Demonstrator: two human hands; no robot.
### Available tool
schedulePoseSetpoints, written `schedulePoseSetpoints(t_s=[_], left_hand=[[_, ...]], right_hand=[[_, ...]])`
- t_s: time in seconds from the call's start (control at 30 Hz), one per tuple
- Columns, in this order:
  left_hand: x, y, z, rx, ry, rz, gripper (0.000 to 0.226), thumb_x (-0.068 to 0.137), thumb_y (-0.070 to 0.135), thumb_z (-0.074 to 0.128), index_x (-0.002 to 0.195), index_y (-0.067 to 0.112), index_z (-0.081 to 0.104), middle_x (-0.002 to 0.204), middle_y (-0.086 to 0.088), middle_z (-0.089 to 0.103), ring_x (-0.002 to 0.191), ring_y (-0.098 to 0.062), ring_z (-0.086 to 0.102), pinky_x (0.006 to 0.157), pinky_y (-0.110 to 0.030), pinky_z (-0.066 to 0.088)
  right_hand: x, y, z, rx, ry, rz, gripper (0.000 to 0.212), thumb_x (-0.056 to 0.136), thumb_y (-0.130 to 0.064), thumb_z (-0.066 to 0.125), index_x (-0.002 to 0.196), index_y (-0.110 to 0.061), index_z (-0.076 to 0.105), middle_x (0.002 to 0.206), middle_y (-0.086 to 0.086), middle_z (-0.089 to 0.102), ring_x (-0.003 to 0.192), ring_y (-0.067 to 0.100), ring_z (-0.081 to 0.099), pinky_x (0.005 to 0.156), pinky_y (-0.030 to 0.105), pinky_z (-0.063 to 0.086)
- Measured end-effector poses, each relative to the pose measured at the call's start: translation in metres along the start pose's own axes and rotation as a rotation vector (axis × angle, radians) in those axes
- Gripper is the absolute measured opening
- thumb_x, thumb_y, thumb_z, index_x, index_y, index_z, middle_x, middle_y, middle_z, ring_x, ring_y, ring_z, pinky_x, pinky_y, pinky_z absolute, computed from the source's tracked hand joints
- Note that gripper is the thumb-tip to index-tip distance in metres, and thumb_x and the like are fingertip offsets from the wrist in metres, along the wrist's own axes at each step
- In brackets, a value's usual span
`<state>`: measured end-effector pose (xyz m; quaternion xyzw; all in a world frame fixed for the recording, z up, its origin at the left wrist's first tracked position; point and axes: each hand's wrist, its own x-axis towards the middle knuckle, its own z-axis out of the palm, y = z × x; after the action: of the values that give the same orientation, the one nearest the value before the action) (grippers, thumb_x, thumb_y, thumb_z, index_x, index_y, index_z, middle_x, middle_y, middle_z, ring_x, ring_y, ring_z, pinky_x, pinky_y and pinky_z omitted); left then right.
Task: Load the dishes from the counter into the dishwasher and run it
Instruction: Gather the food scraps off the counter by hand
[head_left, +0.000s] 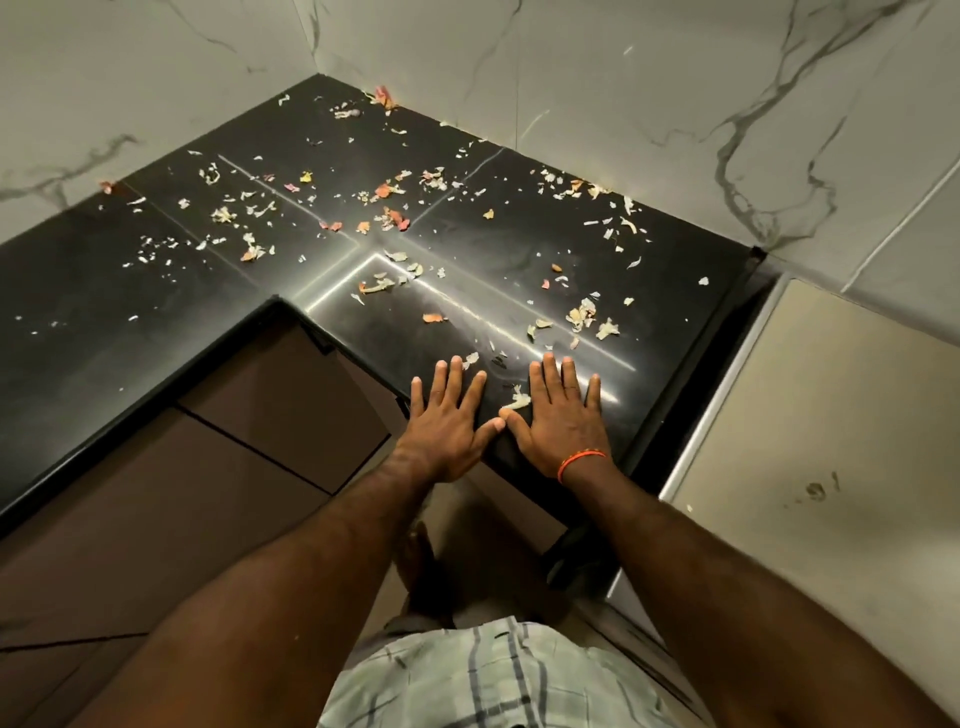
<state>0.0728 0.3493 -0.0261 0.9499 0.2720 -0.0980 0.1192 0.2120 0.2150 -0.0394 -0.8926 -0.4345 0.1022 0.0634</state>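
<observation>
1. A black L-shaped counter (156, 291) fills a corner between white marble-veined walls (675, 78), seen from the head camera looking down.
2. The left hand (448, 421) lies flat, palm down, on the counter's near edge, just past the inner corner of the L; its fingers are straight and spread.
3. The right hand (563, 415) lies flat beside it on the same near edge, fingers straight and slightly spread; the two thumbs touch tip to tip.
4. An orange thread band (581, 461) circles the right wrist.
5. Neither hand holds anything.
6. Scraps of peel (384, 208), pale and orange, are strewn over the counter, thickest toward the back corner and along the right side; one pale scrap (517, 400) lies between the two hands, just beside the right thumb.
7. No dishes and no dishwasher can be made out in this view.
8. Brown cabinet fronts (249, 415) run under the counter's near edge.
9. A beige surface (831, 415) adjoins the counter's right end.
10. A checked garment (493, 675) shows at the bottom.
</observation>
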Motion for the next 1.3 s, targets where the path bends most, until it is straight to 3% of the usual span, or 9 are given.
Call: schedulePoseSetpoints(t_s=[0.3,0.43,0.57,0.7,0.83,1.0,1.17,1.3], left_hand=[[0.084,-0.062,-0.027,0.017,0.050,0.041,0.096,0.090,0.079,0.005,0.160,0.015,-0.009,0.166,-0.010,-0.023,0.150,-0.024,-0.030,0.121,-0.057,-0.014],[0.116,-0.079,-0.039,0.036,0.043,0.141,0.103,0.086,0.084,0.007,0.160,0.015,-0.011,0.165,-0.011,-0.025,0.149,-0.024,-0.032,0.120,-0.056,-0.016],[0.139,-0.098,-0.057,0.070,0.074,0.222,0.095,0.090,0.076,0.013,0.161,0.015,-0.007,0.166,-0.012,-0.023,0.150,-0.024,-0.030,0.122,-0.056,-0.013],[0.160,-0.120,-0.073,0.079,0.090,0.255,0.085,0.098,0.067,0.022,0.161,0.015,0.001,0.167,-0.011,-0.021,0.151,-0.025,-0.028,0.123,-0.053,-0.012],[0.173,-0.126,-0.075,0.038,0.149,0.250,0.070,0.104,0.055,0.022,0.161,0.015,0.014,0.168,-0.012,-0.011,0.154,-0.026,-0.018,0.124,-0.052,-0.009],[0.171,-0.095,-0.064,0.042,0.130,0.416,0.091,0.095,0.078,0.015,0.161,0.015,0.015,0.169,-0.010,-0.003,0.155,-0.024,-0.014,0.125,-0.051,-0.006],[0.175,-0.053,-0.058,0.127,0.055,0.516,0.116,0.081,0.094,0.022,0.161,0.012,0.007,0.169,-0.012,-0.008,0.154,-0.027,-0.017,0.125,-0.054,-0.002],[0.193,-0.042,-0.064,0.155,0.033,0.465,0.120,0.078,0.093,0.020,0.161,0.009,0.001,0.168,-0.013,-0.014,0.153,-0.027,-0.022,0.125,-0.052,-0.005]], right_hand=[[0.083,-0.030,-0.004,0.003,0.052,0.203,0.113,0.079,-0.092,0.004,0.160,-0.014,-0.006,0.167,0.007,-0.018,0.152,0.028,-0.025,0.118,0.062,-0.013],[0.126,-0.042,-0.009,0.020,0.079,0.280,0.109,0.083,-0.089,0.011,0.160,-0.014,-0.008,0.166,0.006,-0.022,0.151,0.028,-0.026,0.118,0.063,-0.013],[0.160,-0.061,-0.019,0.071,0.082,0.363,0.100,0.092,-0.079,0.023,0.161,-0.012,-0.003,0.167,0.007,-0.020,0.151,0.031,-0.024,0.119,0.064,-0.009],[0.156,-0.056,-0.020,0.052,0.140,0.408,0.093,0.094,-0.075,0.026,0.161,-0.015,0.006,0.169,0.005,-0.011,0.154,0.029,-0.016,0.121,0.059,-0.008],[0.132,-0.016,-0.026,0.022,0.249,0.576,0.094,0.093,-0.078,0.024,0.159,-0.013,0.020,0.169,0.011,0.007,0.155,0.032,-0.001,0.122,0.058,0.001],[0.127,0.010,-0.027,0.042,0.214,0.744,0.099,0.091,-0.078,0.026,0.158,-0.006,0.021,0.167,0.018,0.012,0.153,0.040,0.007,0.122,0.059,0.008],[0.157,-0.007,-0.027,0.080,0.205,0.664,0.088,0.098,-0.067,0.029,0.159,-0.006,0.018,0.167,0.020,0.009,0.154,0.038,0.002,0.124,0.055,0.002],[0.184,-0.017,-0.029,0.195,0.183,0.353,0.078,0.100,-0.061,0.018,0.161,-0.013,0.014,0.169,0.008,0.009,0.156,0.026,0.000,0.125,0.045,-0.003]])
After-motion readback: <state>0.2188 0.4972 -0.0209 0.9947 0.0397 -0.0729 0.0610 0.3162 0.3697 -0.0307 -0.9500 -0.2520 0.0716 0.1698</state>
